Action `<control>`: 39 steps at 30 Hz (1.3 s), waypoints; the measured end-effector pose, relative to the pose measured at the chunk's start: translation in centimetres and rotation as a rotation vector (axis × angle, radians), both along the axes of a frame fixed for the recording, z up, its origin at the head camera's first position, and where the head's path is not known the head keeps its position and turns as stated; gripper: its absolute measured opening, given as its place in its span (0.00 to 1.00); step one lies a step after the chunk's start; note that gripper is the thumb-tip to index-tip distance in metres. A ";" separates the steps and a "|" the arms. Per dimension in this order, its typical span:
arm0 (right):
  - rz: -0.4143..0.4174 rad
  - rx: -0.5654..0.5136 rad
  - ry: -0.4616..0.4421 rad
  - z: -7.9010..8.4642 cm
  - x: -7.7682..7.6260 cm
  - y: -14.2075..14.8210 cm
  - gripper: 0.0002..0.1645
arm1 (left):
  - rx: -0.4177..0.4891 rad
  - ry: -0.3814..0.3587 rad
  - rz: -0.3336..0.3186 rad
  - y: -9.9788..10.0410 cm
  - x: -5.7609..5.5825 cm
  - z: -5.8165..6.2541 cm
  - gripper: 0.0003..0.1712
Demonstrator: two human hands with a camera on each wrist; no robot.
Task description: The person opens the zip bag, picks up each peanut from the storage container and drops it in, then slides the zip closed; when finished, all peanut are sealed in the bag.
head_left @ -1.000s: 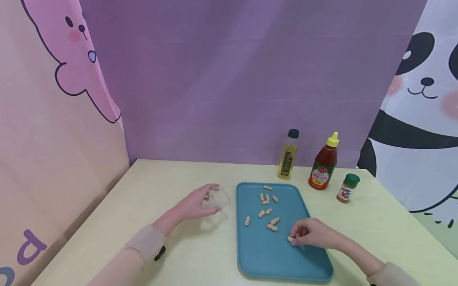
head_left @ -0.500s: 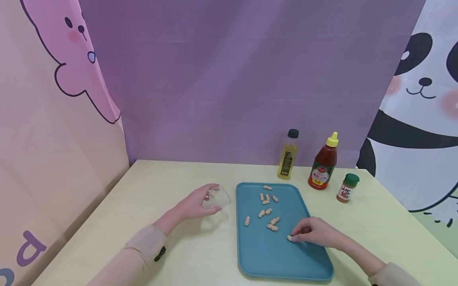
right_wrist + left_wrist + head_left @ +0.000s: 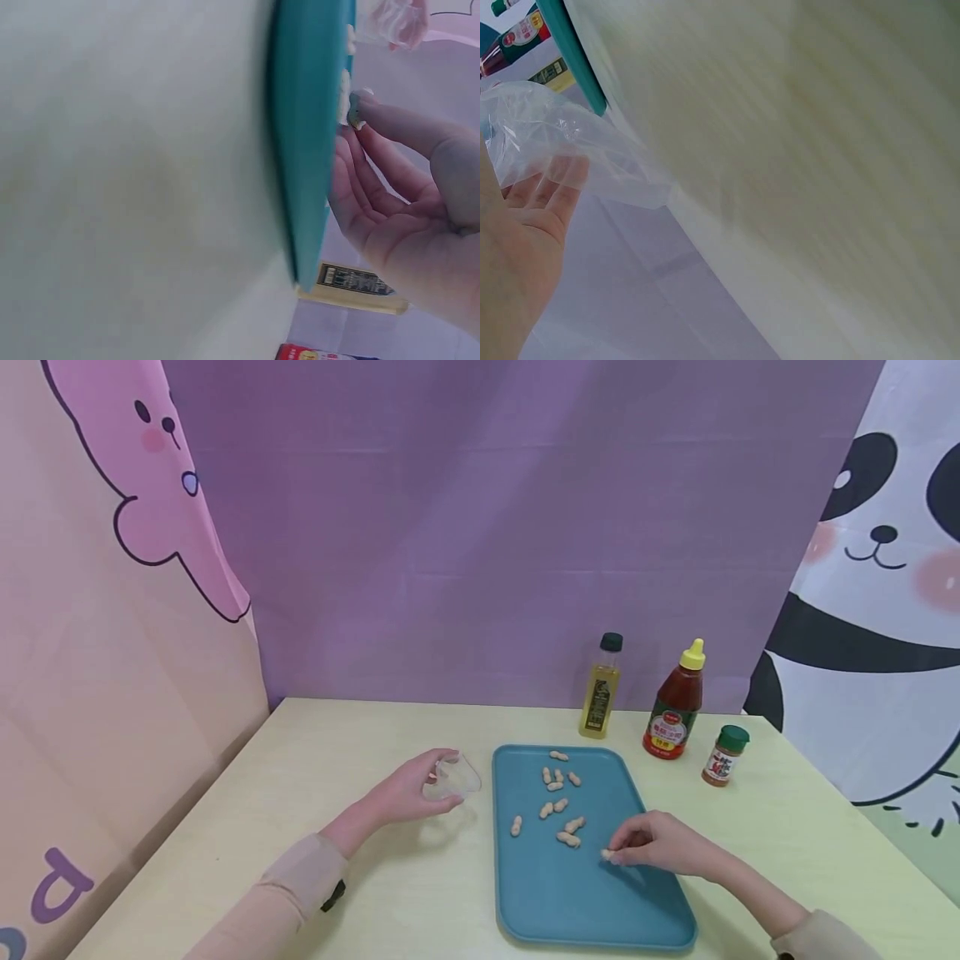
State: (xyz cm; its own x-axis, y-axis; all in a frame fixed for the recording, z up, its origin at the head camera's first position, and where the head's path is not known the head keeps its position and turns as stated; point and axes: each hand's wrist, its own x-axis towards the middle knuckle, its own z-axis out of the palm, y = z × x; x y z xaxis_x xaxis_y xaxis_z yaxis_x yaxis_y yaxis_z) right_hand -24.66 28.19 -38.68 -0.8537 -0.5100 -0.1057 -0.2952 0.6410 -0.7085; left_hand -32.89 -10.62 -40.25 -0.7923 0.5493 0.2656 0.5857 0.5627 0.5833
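My left hand [image 3: 408, 789] holds a clear plastic bag [image 3: 459, 777] above the table, left of the blue tray [image 3: 570, 902]. In the left wrist view the bag [image 3: 562, 127] spreads past the fingers, its mouth hard to make out. Over the tray's right side, my right hand [image 3: 660, 845] pinches a peanut in its shell [image 3: 606, 855] between thumb and fingertips. Several more unshelled peanuts [image 3: 568, 839] lie scattered across the tray's middle and far part. The right wrist view shows the tray edge-on, with the right hand [image 3: 405, 187] beside it.
Behind the tray stands an oil bottle [image 3: 600, 689] with a dark cap. To its right are a red sauce bottle [image 3: 675, 710] with a yellow cap and a small green-lidded seasoning jar [image 3: 724, 758]. A purple cloth [image 3: 480, 543] hangs along the table's back edge.
My right hand has risen slightly, with the peanut pinched at its fingertips. The left hand and bag stay nearly still. The head view has shifted a little.
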 end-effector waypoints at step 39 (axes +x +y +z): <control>-0.097 -0.200 0.277 2.5 -4.5 -11.5 0.15 | 0.025 0.021 -0.048 0.0 -0.1 -0.3 0.41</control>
